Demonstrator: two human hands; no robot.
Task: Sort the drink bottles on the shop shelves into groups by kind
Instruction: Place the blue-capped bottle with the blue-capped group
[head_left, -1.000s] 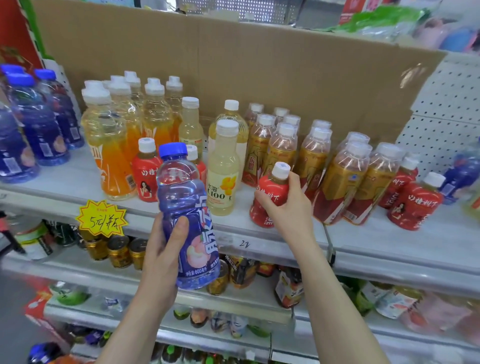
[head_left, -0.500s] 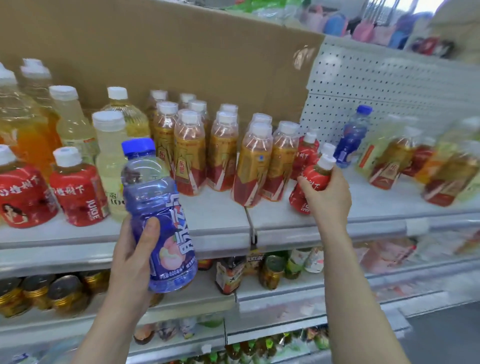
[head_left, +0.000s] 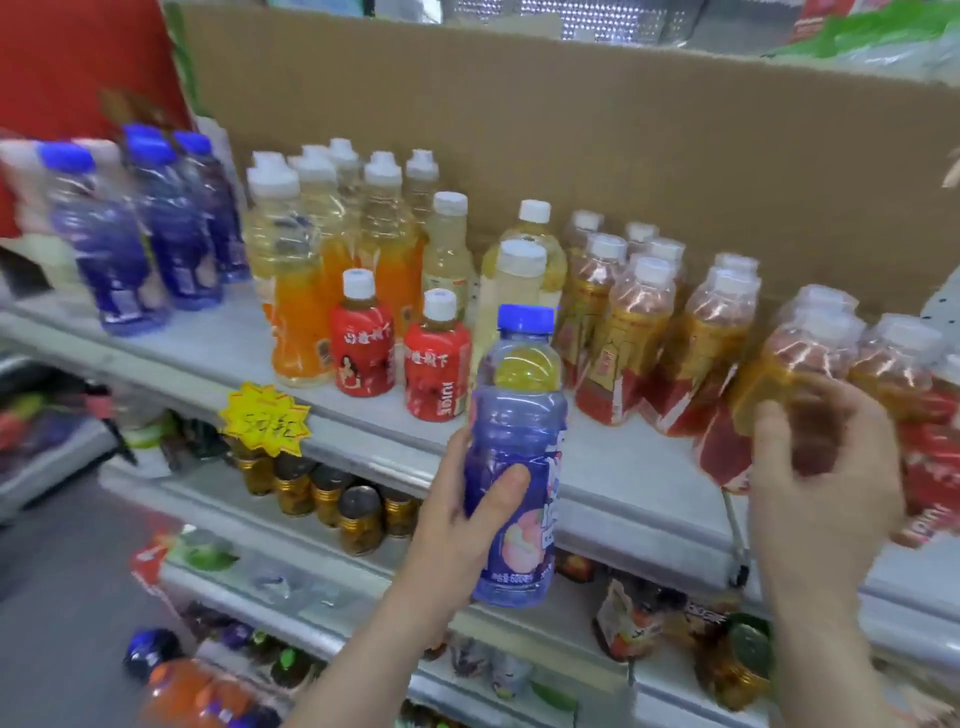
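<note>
Left hand (head_left: 457, 519) wraps lower body of blue-capped purple bottle (head_left: 519, 426), upright before shelf front (head_left: 623, 483), well apart from like bottles (head_left: 119, 249) far left; looks full, likely heavy, thin-walled, slick, so label-band hold seems safest; right hand (head_left: 826, 467) blurred, grasp indeterminate.

"What's behind the rows?"

"I see a brown cardboard sheet (head_left: 623, 130) standing well above the left fingers (head_left: 506, 486) and the right fingers (head_left: 774, 447). A red panel (head_left: 78, 62) is far up-left of the left fingers."

"And lower down?"

"A yellow starburst price tag (head_left: 265, 418) hangs left of the left fingers, with gold-lidded jars (head_left: 332, 493) beneath it. A blurred jar (head_left: 743, 665) sits below the right fingers."
</note>
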